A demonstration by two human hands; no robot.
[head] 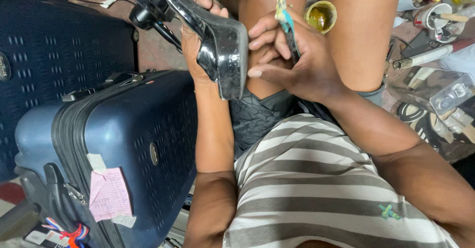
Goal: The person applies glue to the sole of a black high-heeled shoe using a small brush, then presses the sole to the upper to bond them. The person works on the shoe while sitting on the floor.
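Blue suitcase (123,149) stands left of the lap. Left hand (195,50) grips black shoe (217,45), sole edge up. Right hand (292,60) pinches a brush (286,18) beside the sole. Glue tin (320,16) sits behind it. Best: steady shoe, thin even strokes along the edge.

2 hands: left hand (198,50), right hand (292,55). 1 black shoe (217,40). 1 brush (286,15). 1 glue pot (320,16). 2 blue suitcases: near suitcase (123,149), far suitcase (54,45). 1 pink tag (109,194).

Blue suitcases (133,144) on reddish floor (153,50)
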